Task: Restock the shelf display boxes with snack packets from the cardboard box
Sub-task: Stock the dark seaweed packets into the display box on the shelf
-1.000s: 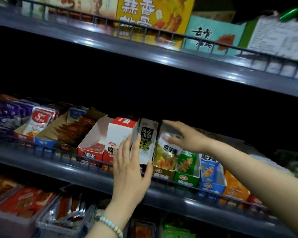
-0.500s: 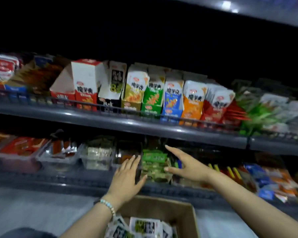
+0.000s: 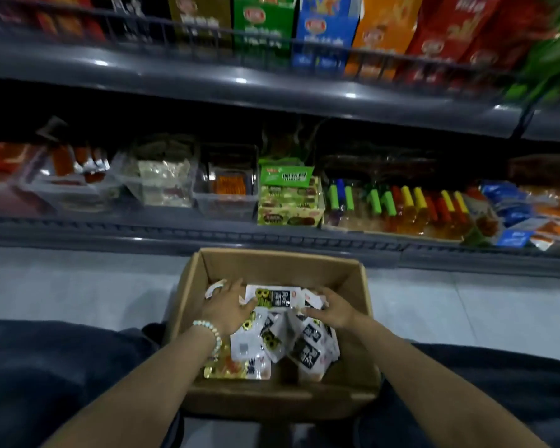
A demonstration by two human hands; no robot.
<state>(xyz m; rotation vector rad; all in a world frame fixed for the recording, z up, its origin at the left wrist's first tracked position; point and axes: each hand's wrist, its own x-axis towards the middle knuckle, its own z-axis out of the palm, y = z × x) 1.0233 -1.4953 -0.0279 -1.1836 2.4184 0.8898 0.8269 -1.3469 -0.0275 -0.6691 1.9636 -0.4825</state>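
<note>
2 hands (image 3: 228, 305) among snack packets (image 3: 277, 297), cardboard box (image 3: 272, 263)

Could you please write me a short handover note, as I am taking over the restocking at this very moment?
Left hand: fingers spread, resting on the snack packets in the cardboard box.
Right hand: also on the packets; whether it has a grip cannot be told.
The box stands on the floor, many packets inside.
Display boxes stand on the upper shelf, blurred; fill unclear.
Done: no packet lifted out yet. Left: take packets, load them into their display box.
</note>
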